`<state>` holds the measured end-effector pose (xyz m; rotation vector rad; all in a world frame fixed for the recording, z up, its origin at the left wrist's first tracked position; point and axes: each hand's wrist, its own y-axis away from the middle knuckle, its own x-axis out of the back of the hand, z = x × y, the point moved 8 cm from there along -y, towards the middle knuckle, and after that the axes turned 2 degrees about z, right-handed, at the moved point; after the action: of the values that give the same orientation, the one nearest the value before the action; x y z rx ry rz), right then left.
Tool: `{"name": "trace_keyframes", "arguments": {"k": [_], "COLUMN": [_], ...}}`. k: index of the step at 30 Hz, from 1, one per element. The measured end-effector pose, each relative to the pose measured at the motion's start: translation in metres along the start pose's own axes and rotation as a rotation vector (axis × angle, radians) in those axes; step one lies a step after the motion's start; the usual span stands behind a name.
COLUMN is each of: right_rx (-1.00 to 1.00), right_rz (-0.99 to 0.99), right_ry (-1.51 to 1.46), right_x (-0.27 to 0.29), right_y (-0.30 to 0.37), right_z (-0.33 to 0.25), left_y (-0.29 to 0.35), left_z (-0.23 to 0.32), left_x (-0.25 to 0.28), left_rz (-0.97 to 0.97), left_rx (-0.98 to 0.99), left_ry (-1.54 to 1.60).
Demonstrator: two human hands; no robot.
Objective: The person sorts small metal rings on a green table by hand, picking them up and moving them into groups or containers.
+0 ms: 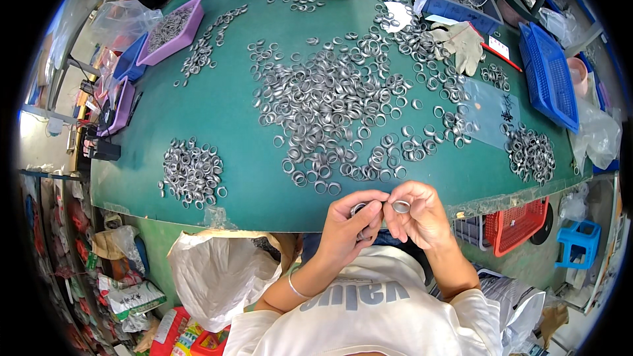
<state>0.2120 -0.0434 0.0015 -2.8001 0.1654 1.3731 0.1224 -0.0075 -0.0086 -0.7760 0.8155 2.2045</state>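
My left hand (348, 225) is closed around a few grey metal rings, one of which shows at the thumb. Just beside it, my right hand (425, 216) holds a single metal ring (401, 207) between its fingers. The fingertips of both hands meet at the table's near edge. Ahead of them a large heap of loose metal rings (323, 95) spreads over the green table top (250, 201). A smaller ring pile (192, 171) lies to the left, and another ring pile (531, 156) to the right.
A purple basket (196, 16) of rings stands far left, a blue bin (491, 20) of rings far right. Gloves (465, 46), a red pen (502, 57) and a blue basket (547, 79) lie on the right. Below the edge are a white sack (214, 283) and a red crate (521, 227).
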Motion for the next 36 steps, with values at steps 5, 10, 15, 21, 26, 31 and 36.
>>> {"name": "trace_keyframes", "arguments": {"k": [5, 10, 15, 21, 26, 31, 36], "right_rx": [0.003, 0.02, 0.04, 0.045, 0.035, -0.02, 0.007], "right_rz": [0.018, 0.029, 0.032, 0.044, 0.039, 0.062, 0.119], "right_ry": [0.0, -0.003, 0.022, 0.088, 0.003, -0.054, -0.006], "right_x": [-0.001, -0.002, -0.002, -0.001, -0.001, -0.005, -0.007], "right_y": [0.002, 0.003, 0.004, 0.006, 0.006, 0.011, 0.017], "right_z": [-0.001, -0.003, -0.005, -0.007, -0.005, -0.006, -0.01], "left_y": [0.002, 0.003, 0.002, 0.002, 0.001, 0.004, 0.005], "left_z": [0.003, 0.004, 0.003, 0.002, 0.003, 0.018, 0.035], "left_x": [-0.002, -0.003, -0.004, -0.008, -0.009, -0.015, -0.031], "left_rz": [0.003, 0.0, -0.017, -0.032, -0.055, 0.042, -0.018], "left_rx": [-0.021, -0.026, -0.016, 0.006, -0.02, -0.096, -0.229], "left_ry": [-0.029, -0.041, -0.025, 0.001, 0.014, -0.293, -0.567]}}
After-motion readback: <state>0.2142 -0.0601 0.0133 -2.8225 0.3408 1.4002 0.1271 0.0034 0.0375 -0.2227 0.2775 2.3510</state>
